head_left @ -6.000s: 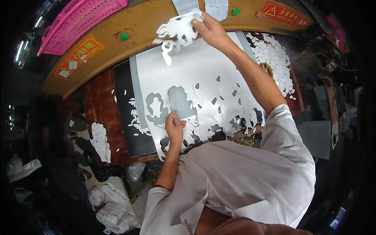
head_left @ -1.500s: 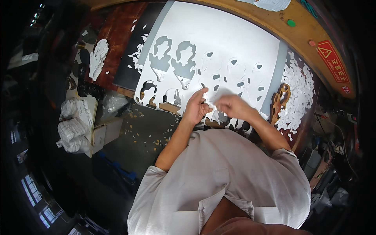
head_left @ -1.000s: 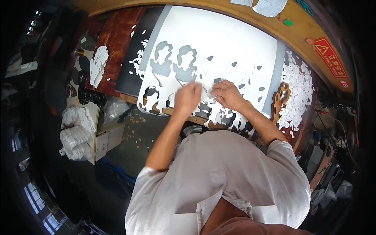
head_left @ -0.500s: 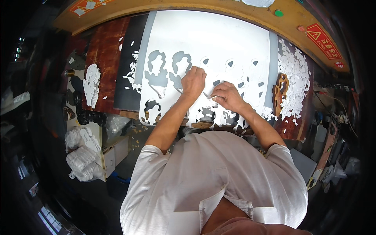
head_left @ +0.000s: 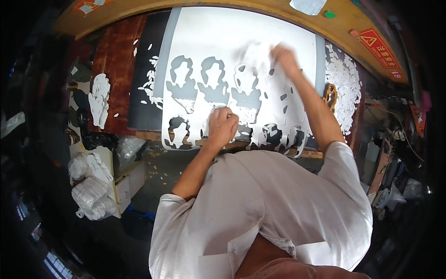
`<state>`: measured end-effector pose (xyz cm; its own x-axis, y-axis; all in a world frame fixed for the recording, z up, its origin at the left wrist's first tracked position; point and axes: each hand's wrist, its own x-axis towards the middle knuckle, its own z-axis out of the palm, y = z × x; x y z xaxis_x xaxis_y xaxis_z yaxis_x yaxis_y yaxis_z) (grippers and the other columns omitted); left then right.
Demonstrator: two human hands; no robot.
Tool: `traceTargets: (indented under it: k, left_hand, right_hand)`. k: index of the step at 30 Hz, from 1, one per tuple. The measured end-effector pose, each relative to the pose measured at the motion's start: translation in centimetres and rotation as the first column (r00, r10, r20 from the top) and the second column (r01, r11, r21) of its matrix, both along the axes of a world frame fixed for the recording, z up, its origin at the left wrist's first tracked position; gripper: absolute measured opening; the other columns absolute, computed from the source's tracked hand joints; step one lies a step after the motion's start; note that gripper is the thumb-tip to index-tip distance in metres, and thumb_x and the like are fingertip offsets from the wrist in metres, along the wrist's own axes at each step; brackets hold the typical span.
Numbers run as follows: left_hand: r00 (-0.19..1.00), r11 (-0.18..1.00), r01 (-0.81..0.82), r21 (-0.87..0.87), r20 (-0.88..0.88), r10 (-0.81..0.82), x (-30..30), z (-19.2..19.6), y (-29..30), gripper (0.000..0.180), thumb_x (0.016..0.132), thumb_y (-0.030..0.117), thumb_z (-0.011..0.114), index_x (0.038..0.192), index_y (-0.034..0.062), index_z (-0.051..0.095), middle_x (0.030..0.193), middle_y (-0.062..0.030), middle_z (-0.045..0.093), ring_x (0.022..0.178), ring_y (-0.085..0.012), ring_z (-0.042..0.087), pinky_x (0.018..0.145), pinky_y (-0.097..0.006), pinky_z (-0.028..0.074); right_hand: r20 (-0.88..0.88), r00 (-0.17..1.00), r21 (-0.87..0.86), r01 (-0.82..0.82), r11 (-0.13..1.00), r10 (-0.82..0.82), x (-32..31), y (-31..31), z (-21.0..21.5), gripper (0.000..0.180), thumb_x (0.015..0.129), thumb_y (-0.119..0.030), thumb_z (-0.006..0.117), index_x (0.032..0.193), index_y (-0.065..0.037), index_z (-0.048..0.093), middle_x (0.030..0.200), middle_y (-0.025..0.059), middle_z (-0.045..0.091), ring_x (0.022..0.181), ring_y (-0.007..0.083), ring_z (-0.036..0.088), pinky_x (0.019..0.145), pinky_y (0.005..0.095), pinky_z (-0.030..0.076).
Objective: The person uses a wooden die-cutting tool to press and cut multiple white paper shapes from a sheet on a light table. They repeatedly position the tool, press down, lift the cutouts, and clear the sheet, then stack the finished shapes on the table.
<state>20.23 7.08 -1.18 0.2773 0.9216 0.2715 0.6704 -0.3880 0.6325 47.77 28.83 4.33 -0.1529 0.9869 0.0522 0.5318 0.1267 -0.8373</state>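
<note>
Near the middle of the frame the left hand (head_left: 222, 125) lay closed, knuckles up, on the lower part of the white sheet (head_left: 241, 56), apparently pinning it to the bench (head_left: 223, 9) so it would not slide; whether anything was pinched in that fist could not be told. The right hand (head_left: 284, 56), blurred at upper right of centre, had its grip on a white cut-out (head_left: 253, 58) that was raised just off the sheet, seemingly being peeled out of its hole. The sheet spread across the upper middle of the frame over a grey mat (head_left: 168, 46), with rows of figure-shaped holes (head_left: 182, 83) already open in it and its lower edge hanging a little over the bench's near edge. A heap of white scraps (head_left: 344, 86) lay at the right end, within reach of the right arm, likely where waste was dropped. At left a stack of cut-outs (head_left: 99, 100) rested on a dark red board (head_left: 111, 56), and lower left stood a box (head_left: 127, 181) with white bundles (head_left: 90, 186) beside it.
</note>
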Motion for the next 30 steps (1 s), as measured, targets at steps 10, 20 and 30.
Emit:
traceTargets:
  k: [10,20,30]
  left_hand:
    - [0.987,0.994,-0.105,0.004,-0.123,0.105,0.9,0.2,-1.0,0.013,0.082,0.007,0.079,0.093,0.0099,0.073,0.104,-0.0064,0.065,0.100,-0.0332,0.061,0.085,-0.045,0.051]
    - [0.981,0.986,-0.153,-0.063,-0.133,0.144,13.0,2.5,8.3,0.042,0.095,0.022,0.078,0.132,0.0043,0.069,0.113,-0.0134,0.069,0.100,-0.0330,0.071,0.083,-0.044,0.059]
    - [0.962,0.970,-0.221,-0.103,-0.185,0.200,15.1,-1.1,9.8,0.024,0.095,0.025,0.077,0.113,0.0079,0.076,0.114,-0.0064,0.071,0.103,-0.0278,0.071,0.086,-0.041,0.058]
  right_hand:
    - [-0.328,0.919,0.431,0.351,0.831,-0.218,12.1,8.7,12.8,0.017,0.102,-0.022,0.068,0.096,-0.006,0.070,0.085,-0.0008,0.067,0.080,0.0101,0.064,0.075,0.0279,0.051]
    - [-0.011,1.000,-0.110,0.008,0.994,-0.009,7.8,-10.8,-2.8,0.039,0.100,-0.026,0.075,0.133,-0.007,0.072,0.116,0.0090,0.075,0.109,0.0183,0.069,0.095,0.0334,0.055]
    - [-0.365,0.880,-0.289,0.204,0.935,-0.304,8.4,-12.2,-5.0,0.038,0.098,-0.031,0.078,0.119,0.000,0.075,0.100,0.0057,0.075,0.091,0.0130,0.068,0.079,0.0286,0.053]
